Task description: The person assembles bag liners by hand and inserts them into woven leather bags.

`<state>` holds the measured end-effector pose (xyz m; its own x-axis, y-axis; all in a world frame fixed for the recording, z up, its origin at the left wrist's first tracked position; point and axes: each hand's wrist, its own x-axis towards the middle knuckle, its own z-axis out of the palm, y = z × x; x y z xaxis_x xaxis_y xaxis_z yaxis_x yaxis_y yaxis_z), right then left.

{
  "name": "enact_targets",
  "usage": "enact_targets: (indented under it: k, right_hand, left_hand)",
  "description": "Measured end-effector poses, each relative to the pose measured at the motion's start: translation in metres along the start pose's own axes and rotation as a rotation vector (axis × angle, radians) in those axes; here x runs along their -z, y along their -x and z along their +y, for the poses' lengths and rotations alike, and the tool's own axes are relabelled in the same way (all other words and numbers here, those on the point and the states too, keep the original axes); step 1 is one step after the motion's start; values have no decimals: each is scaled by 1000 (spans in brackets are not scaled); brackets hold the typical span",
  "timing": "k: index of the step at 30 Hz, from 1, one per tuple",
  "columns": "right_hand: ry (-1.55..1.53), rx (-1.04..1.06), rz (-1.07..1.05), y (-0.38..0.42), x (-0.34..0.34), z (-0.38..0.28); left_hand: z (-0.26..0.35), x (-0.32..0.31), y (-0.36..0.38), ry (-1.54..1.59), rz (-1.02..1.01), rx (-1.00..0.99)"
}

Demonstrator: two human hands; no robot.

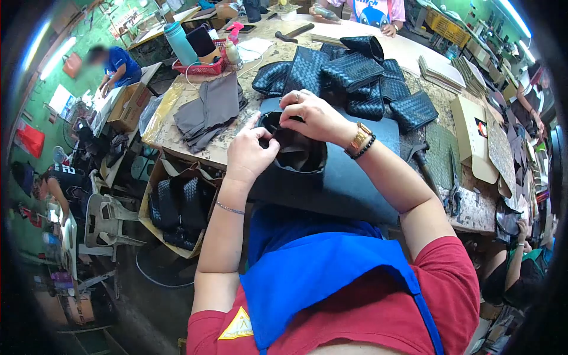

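Note:
In front of me a black pouch [316,161] stands with its mouth facing up and its dark lining partly showing. My left hand [253,152] grips the near-left side of its rim between thumb and fingers. Bent over the far side of the opening, my right hand [316,118] pinches the edge; the fingertips are partly hidden. Beneath the pouch lies a smooth black sheet [361,174]. Just beyond my hands is a heap of black woven pouches [352,74]. Grey-brown fabric pieces [207,112] lie to the left.
Shears [454,192] and a hammer [421,158] lie right; another hammer [296,33] lies farther back. A red basket [204,67] holds a bottle [179,42]. Below the table's left edge, a box [152,192] contains woven pieces. A person [373,12] stands across the table.

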<state>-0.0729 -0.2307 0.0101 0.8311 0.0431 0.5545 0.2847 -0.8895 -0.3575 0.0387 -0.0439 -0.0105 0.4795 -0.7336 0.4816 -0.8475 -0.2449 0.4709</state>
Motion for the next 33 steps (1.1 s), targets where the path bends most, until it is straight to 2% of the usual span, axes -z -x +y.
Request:
enact_targets:
  k: [2, 4, 5, 8, 10, 12, 14, 16, 19, 22, 25, 28, 33]
  right_hand:
    - [-4, 95, -40, 3, -15, 29]
    - [-204, -234, -388, -5, -8, 20]
    - [-226, -167, -309, -4, -9, 18]
    - [-248, -225, -423, -3, 2, -7]
    - [-249, -210, -395, 5, -3, -19]
    - [-177, -182, -316, 10, -8, -22]
    - [-216, -233, -271, 13, -9, -23]
    - [-239, -301, -273, 13, -6, -28]
    - [-215, -242, -230, 15, -7, -26]
    - [-326, -153, -86, 21, -16, -18]
    - [-379, -297, -203, 22, -11, -20]
    - [-316, -387, -225, 20, -10, -21]
    - [-346, -372, -207, 22, -12, -23]
  left_hand:
    - [-10, 0, -4, 136, -138, 68]
    - [-14, 8, -8, 234, -247, 112]
    - [-13, 14, -7, 264, -286, 125]
    - [-33, 17, 2, 399, -352, 89]
    - [-30, 24, 12, 449, -393, 110]
    - [-19, 26, 19, 435, -301, -5]
    - [-11, 21, 27, 492, -177, -19]
    - [-5, 23, 30, 456, -162, 0]
    - [-1, 24, 30, 429, -135, 7]
    - [1, 29, 29, 388, -195, 66]
    - [9, 35, 27, 296, -228, 39]
    - [15, 34, 28, 286, -213, 68]
    - [14, 29, 29, 290, -87, 57]
